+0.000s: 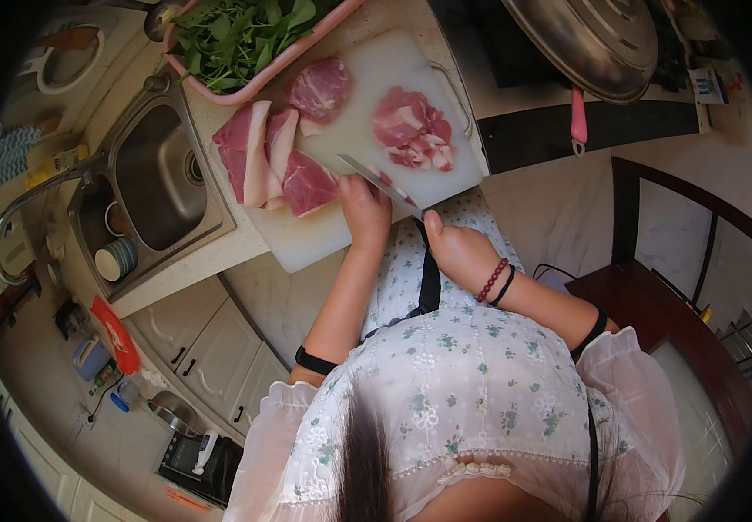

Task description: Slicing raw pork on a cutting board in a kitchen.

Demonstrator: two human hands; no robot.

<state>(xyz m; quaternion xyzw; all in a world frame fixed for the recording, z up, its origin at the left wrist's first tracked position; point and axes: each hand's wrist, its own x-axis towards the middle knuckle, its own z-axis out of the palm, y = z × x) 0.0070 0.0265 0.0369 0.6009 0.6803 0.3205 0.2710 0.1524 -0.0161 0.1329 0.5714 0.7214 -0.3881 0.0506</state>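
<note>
My right hand [457, 251] is closed round the handle of a kitchen knife [379, 183], whose blade slants up and left over the white cutting board [311, 245]. Close beside the blade, the curled fingers of my left hand [366, 209] press on raw meat; most of the piece under them is hidden. Small cut bits [404, 194] lie just beyond the blade. Large raw chunks with pale fat or skin [255, 156] lie at the board's left, next to a rounder red chunk [320, 88]. Sliced meat [412, 127] is heaped on the right side.
A pink basin [271, 68] of leafy greens [239, 39] stands behind the board. Left is a steel double sink [160, 176] with a striped cup [116, 259]. On the right, a lidded pan [591, 46] with a pink handle [578, 117] sits on the stove. A dark wooden chair [617, 293] stands at my right.
</note>
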